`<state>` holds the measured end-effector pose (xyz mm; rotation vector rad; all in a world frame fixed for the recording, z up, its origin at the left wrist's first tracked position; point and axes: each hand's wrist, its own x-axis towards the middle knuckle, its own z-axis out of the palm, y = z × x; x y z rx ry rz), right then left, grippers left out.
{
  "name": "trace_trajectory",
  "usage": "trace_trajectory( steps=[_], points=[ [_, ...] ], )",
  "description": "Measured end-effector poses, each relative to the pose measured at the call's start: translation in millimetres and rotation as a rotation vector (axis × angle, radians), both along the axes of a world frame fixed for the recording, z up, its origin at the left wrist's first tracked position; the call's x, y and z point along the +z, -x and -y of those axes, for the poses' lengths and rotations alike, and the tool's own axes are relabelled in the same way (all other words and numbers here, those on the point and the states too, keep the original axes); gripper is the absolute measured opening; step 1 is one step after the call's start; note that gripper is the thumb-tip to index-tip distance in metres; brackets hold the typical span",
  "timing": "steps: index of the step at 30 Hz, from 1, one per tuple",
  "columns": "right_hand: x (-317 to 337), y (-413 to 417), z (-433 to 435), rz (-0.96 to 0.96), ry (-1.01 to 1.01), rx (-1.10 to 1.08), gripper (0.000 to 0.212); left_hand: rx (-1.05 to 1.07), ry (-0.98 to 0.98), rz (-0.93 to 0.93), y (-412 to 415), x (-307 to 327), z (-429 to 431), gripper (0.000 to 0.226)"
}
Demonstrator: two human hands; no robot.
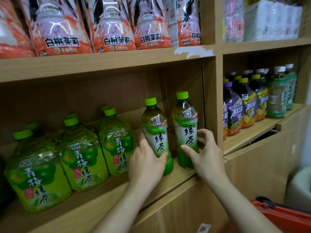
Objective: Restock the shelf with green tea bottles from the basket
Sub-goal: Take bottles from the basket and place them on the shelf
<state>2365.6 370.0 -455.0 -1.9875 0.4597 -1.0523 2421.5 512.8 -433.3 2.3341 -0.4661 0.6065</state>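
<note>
Two slim green tea bottles with lime caps stand upright on the wooden shelf [178, 175], near its right end. My left hand [148, 158] wraps the lower part of the left bottle [155, 132]. My right hand [203, 148] grips the lower part of the right bottle [186, 130], which stands close to the shelf's side wall. The bases of both bottles touch the shelf board. The red basket [284, 216] shows only as a corner at the bottom right.
Several big green plum tea jugs [84, 155] fill the shelf to the left of my hands. Pink drink packs [109, 26] line the shelf above. Purple, yellow and clear bottles [252, 105] stand in the bay to the right.
</note>
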Motion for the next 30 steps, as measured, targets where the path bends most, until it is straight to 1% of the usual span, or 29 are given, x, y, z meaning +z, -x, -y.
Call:
trace_trajectory(
  steps=[3,6,10,13,15,17,20,24,26,27,28,30],
  points=[
    [2,-7,-3,-0.021,0.005,-0.005,0.057,0.009,-0.031,0.005,-15,0,12,0.089],
    [8,-12,-2,-0.070,0.005,0.016,0.053,-0.023,0.048,-0.070,-45,-2,31,0.087],
    [12,-19,0,-0.107,0.007,0.022,0.052,0.050,0.080,-0.084,-84,-7,52,0.085],
    [9,-24,1,-0.112,0.016,0.023,0.053,0.058,0.126,-0.062,-108,-7,64,0.071],
    [5,-26,1,-0.102,0.039,0.018,0.054,0.050,0.176,-0.083,-122,-4,73,0.058],
    [1,-27,1,-0.086,0.064,0.014,0.055,0.055,0.211,-0.123,-137,0,82,0.051],
    [-4,-31,4,-0.089,0.075,0.007,0.058,0.072,0.191,-0.185,-154,6,97,0.047],
    [-7,-37,11,-0.122,0.065,-0.024,0.063,0.068,0.179,-0.213,-163,13,110,0.028],
    [-8,-39,13,-0.138,0.051,-0.020,0.064,0.065,0.205,-0.274,-164,15,113,0.025],
    [-8,-40,14,-0.138,0.050,-0.018,0.065,0.059,0.263,-0.306,-165,15,114,0.025],
    [-8,-42,15,-0.136,0.049,-0.016,0.065,0.043,0.376,-0.341,-161,17,111,0.028],
    [-7,-43,16,-0.135,0.045,-0.015,0.064,-0.081,0.747,-0.402,-140,21,102,0.027]
  ],
)
